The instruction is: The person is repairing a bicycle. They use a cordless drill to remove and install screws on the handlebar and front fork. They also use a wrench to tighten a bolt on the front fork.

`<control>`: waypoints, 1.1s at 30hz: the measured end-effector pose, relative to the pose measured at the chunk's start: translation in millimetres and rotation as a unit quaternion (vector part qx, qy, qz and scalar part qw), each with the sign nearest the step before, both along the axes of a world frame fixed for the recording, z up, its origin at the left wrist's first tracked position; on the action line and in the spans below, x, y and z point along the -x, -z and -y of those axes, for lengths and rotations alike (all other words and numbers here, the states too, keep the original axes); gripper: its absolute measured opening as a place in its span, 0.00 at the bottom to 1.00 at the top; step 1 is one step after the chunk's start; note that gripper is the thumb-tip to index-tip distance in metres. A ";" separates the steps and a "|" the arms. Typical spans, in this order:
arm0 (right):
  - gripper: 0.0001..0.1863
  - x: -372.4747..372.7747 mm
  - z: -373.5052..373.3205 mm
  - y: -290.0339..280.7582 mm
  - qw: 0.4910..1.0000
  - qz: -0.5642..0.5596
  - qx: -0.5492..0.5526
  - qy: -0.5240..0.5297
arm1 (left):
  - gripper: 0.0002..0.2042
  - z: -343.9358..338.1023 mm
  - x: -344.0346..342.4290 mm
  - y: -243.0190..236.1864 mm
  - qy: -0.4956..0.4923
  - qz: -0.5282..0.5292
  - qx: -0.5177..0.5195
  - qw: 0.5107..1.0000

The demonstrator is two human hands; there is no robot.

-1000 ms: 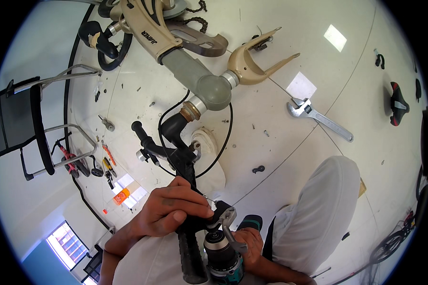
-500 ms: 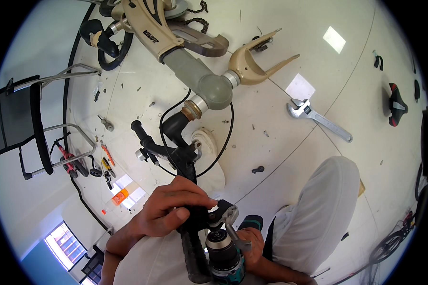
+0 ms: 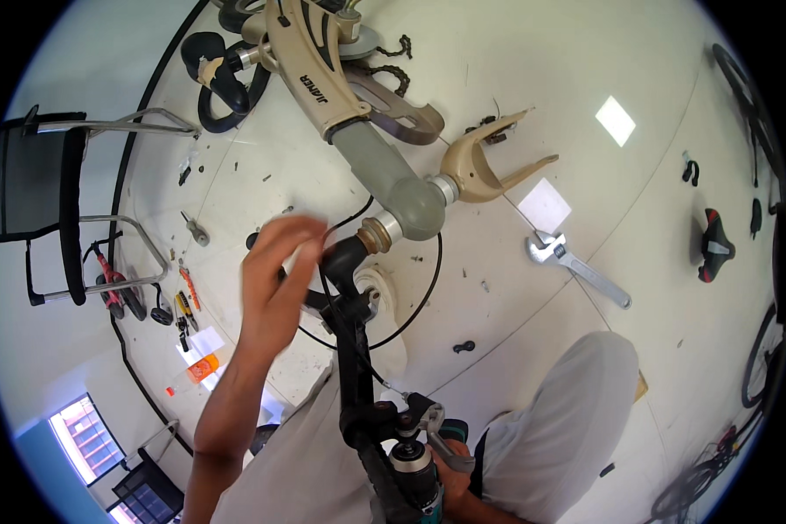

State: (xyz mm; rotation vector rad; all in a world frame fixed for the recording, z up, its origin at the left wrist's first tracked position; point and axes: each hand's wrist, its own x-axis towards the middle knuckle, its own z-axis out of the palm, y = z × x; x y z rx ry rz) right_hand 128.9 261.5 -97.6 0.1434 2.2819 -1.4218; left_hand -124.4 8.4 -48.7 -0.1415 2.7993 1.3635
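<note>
Round silver-collared drill (image 3: 417, 477) in right hand (image 3: 454, 476)

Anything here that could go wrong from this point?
The drill in the right hand might slip and scratch the brake lever right beside it. With the left hand away from that lever, the handlebar might swing. That hand might also snag the cable, which loops close by.

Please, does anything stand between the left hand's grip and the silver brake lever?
Yes: in this view, the black handlebar and the thin black cable lie between the left hand's grip and the silver brake lever. Whether they truly block it, one view cannot tell.
</note>
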 end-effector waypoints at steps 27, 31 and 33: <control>0.16 -8.7 -9.6 -10.2 0.899 0.353 0.171 0.192 | 0.25 -9.0 23.0 30.2 -0.017 0.311 -0.159 0.937; 0.17 -12.7 -8.0 -9.2 0.800 0.439 0.293 0.283 | 0.24 -11.6 23.0 28.8 -0.014 0.314 -0.149 0.938; 0.18 -13.4 -7.6 -8.9 0.774 0.472 0.301 0.297 | 0.24 -11.3 22.2 30.0 -0.011 0.306 -0.146 0.941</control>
